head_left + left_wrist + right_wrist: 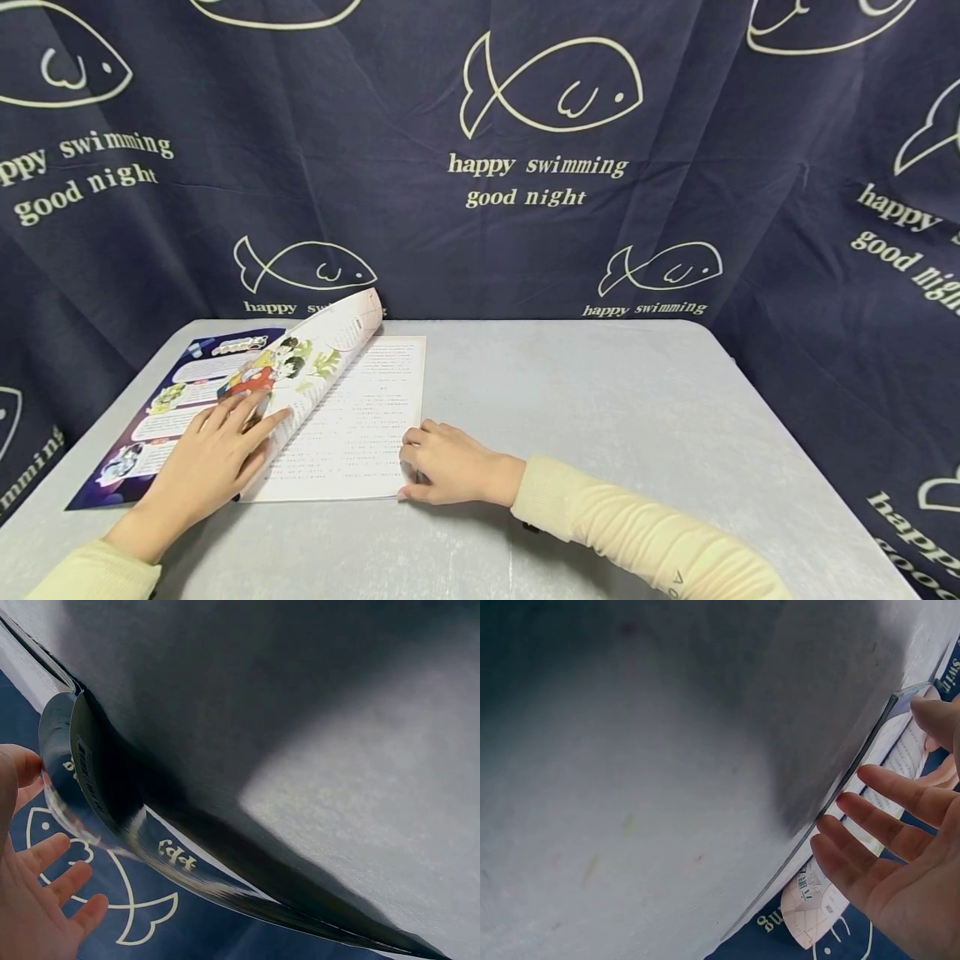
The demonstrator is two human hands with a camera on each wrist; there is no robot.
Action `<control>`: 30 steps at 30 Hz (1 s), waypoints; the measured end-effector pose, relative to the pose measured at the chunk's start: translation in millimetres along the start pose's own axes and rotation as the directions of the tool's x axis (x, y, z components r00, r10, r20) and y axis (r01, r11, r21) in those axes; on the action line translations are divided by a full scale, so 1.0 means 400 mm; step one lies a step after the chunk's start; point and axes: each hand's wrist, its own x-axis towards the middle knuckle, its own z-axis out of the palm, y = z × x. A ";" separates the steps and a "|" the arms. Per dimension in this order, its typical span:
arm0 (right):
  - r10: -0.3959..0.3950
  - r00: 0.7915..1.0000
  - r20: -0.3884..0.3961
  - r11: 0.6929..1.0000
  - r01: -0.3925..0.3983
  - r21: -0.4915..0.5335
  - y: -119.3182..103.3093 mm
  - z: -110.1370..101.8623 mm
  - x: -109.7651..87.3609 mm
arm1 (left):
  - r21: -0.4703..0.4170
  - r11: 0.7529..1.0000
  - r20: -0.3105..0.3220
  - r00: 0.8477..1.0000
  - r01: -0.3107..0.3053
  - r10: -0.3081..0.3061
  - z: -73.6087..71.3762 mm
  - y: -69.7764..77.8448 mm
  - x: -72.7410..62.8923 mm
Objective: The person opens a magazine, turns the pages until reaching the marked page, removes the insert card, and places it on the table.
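A dark blue curtain (547, 100) printed with fish backs a grey worktop (600, 383), whose surface stretches to the right and offers room for sliding; to the left, the worktop's edge lies near. An illustrated magazine (303, 396) lies open on the left half, its dark page (176, 396) at the left, its text page (375, 425) at the right. It should prove light and limp, its glossy paper a little slippery and easily creased or torn; the right edge and near corner look the best places to take hold. Between the two pages a picture leaf (318, 358) curls up, rising past the worktop's far edge in the head view. The left hand (213, 450) rests on that leaf, fingers spread, its grip released. The right hand (450, 462) touches the text page's near right corner, fingers bent; whether its grip pinches paper cannot be told.
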 end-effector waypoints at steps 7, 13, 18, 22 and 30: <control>-0.001 1.000 -0.001 1.000 0.001 0.014 0.000 -0.003 0.001 | 0.000 1.000 0.023 0.999 0.031 -0.031 -0.002 0.000 -0.006; -0.023 0.999 -0.034 1.000 0.023 0.008 -0.001 -0.006 0.001 | 0.000 0.998 0.064 0.996 0.067 -0.067 -0.006 0.005 -0.009; -0.038 0.998 -0.044 0.999 0.038 -0.007 0.001 -0.004 0.001 | 0.024 0.997 0.081 0.994 0.071 -0.072 -0.007 0.005 -0.013; -0.037 0.998 -0.042 0.999 0.037 -0.016 0.003 -0.002 0.002 | 0.021 0.998 0.062 0.996 0.065 -0.066 -0.006 0.002 -0.015; -0.040 0.999 -0.030 0.999 0.039 -0.023 0.010 0.000 0.009 | -0.006 1.000 0.011 1.000 0.014 -0.014 -0.003 -0.003 -0.014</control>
